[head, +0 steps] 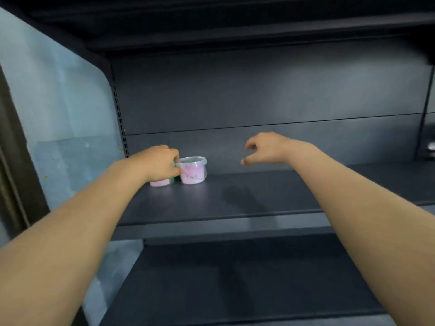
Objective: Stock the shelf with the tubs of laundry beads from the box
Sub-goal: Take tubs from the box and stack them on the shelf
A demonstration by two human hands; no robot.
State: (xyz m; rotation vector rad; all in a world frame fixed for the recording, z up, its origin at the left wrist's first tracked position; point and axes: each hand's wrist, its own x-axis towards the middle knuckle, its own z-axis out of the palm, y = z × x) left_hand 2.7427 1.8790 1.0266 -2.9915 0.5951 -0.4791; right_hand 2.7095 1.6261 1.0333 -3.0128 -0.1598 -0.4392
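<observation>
Two small clear tubs of pink laundry beads stand side by side at the back left of a dark shelf (235,198). My left hand (160,163) grips the left tub (160,183) from above and hides most of it; only its pink base shows. The right tub (193,170) stands free, upright, with its clear lid on, touching or nearly touching my left hand's fingers. My right hand (263,148) hovers above the shelf to the right of the tubs, fingers loosely curled, holding nothing. The box is out of view.
The shelf has a dark back panel (270,95) and another shelf board overhead (235,31). A lower dark shelf (235,278) lies beneath. A pale blue wall (58,114) borders the unit on the left, beside a perforated upright (120,123).
</observation>
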